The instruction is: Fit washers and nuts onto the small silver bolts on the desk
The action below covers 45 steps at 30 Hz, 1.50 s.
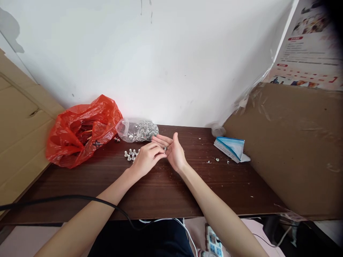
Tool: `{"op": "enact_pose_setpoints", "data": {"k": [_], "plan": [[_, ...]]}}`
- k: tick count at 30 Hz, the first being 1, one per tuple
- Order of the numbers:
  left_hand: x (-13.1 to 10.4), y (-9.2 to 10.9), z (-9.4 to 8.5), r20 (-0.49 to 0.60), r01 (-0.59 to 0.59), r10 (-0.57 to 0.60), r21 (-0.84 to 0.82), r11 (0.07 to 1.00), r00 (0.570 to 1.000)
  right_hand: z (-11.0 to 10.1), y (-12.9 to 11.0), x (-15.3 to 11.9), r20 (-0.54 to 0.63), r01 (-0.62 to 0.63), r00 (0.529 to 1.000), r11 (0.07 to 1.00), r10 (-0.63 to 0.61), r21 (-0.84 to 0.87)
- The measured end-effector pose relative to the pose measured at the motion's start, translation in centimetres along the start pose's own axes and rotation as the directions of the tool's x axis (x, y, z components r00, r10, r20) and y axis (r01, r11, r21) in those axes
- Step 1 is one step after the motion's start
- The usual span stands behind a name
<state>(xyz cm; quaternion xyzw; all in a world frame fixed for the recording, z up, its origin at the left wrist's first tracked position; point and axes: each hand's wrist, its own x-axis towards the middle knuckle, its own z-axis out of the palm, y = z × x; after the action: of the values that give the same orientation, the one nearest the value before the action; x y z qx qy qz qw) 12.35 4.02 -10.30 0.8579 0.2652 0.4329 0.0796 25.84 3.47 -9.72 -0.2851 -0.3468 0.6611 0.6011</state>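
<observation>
My left hand (147, 157) has its fingertips pinched on a small metal piece (165, 148), which looks like a screw. Its tips reach over the palm of my right hand (175, 154). That right hand lies open with the palm up and the fingers stretched out. The metal piece is at the right palm, partly hidden by the left fingers. Just left of my left hand, several small pale metal bolts (130, 154) stand upright on the table; my hand hides some of them. Behind them lies a clear plastic bag (123, 130) full of small metal parts.
A red plastic bag (104, 114) with thin items inside stands at the left of the brown table (160, 192). On the right are a blue and white packet (230, 148) and a clear cup (217, 130). Cardboard (289, 142) walls the right side. A black cable (80, 197) crosses the front.
</observation>
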Motion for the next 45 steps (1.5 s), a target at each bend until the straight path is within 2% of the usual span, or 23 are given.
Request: {"op": "enact_pose_setpoints", "data": {"k": [7, 14, 23, 29, 31, 34, 36, 40, 45], "plan": [[-0.4, 0.1, 0.4, 0.049, 0.068, -0.069, 0.020, 0.997, 0.996, 0.0, 0.2, -0.3, 0.000, 0.104, 0.995, 0.993, -0.105, -0.048], [-0.4, -0.2, 0.6, 0.077, 0.033, -0.037, 0.051, 0.998, 0.996, 0.3, 0.1, -0.3, 0.007, 0.150, 0.989, 0.988, -0.150, 0.038], [-0.3, -0.4, -0.3, 0.095, 0.067, -0.065, -0.019, 0.998, 0.993, 0.4, -0.5, -0.2, 0.155, 0.068, 0.984, 0.990, -0.088, 0.126], [-0.2, -0.4, -0.4, 0.049, 0.071, -0.066, -0.102, 0.992, 0.997, 0.1, -1.1, -0.2, 0.176, 0.057, 0.981, 0.986, -0.085, 0.158], [-0.1, -0.2, -0.5, -0.021, 0.080, -0.082, -0.071, 0.994, 0.996, -0.3, -1.1, 0.0, 0.152, 0.043, 0.987, 0.993, -0.059, 0.108], [0.1, -0.1, -0.9, -0.149, 0.123, -0.124, -0.016, 0.992, 0.981, -0.9, -1.0, 0.2, 0.115, 0.023, 0.993, 0.995, -0.012, -0.094], [0.2, -0.2, -1.1, -0.192, 0.150, -0.147, -0.001, 0.989, 0.970, -1.0, -0.7, 0.2, 0.144, 0.002, 0.989, 0.978, 0.028, -0.207], [0.1, -0.7, -1.1, -0.212, 0.197, -0.191, 0.012, 0.980, 0.959, -0.8, -0.5, 0.0, 0.240, -0.010, 0.968, 0.967, 0.074, -0.256], [-0.1, -0.9, -0.9, -0.158, 0.257, -0.257, -0.018, 0.966, 0.953, -1.0, -0.4, 0.1, 0.184, 0.060, 0.983, 0.962, -0.010, -0.268]]}}
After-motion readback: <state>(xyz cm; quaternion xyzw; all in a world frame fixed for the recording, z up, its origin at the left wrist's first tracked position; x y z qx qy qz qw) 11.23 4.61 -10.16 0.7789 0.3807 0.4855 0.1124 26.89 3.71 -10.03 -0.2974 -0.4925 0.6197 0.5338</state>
